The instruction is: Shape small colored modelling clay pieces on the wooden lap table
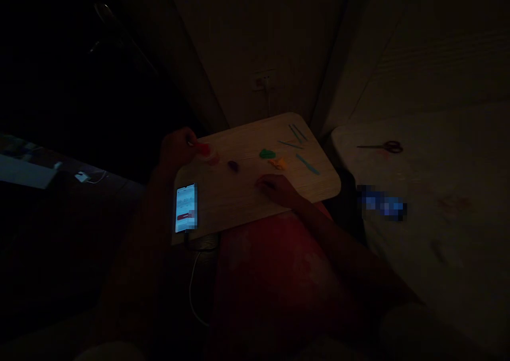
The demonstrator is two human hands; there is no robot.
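The scene is very dark. At the left edge of the small pale wooden table, my left hand is closed, its fingertips pinched at a red lump of modelling clay. Something pale and see-through lies around that lump. My right hand rests near the table's front edge with its fingers curled in; whatever they may hold is hidden. Just beyond it are a yellow-orange clay piece and a green clay piece. A dark purple lump sits between my hands.
Thin teal sticks and a teal plastic knife lie at the table's right. A lit phone with a cable is at the left front. Scissors lie on a pale surface to the right. A wall socket is behind.
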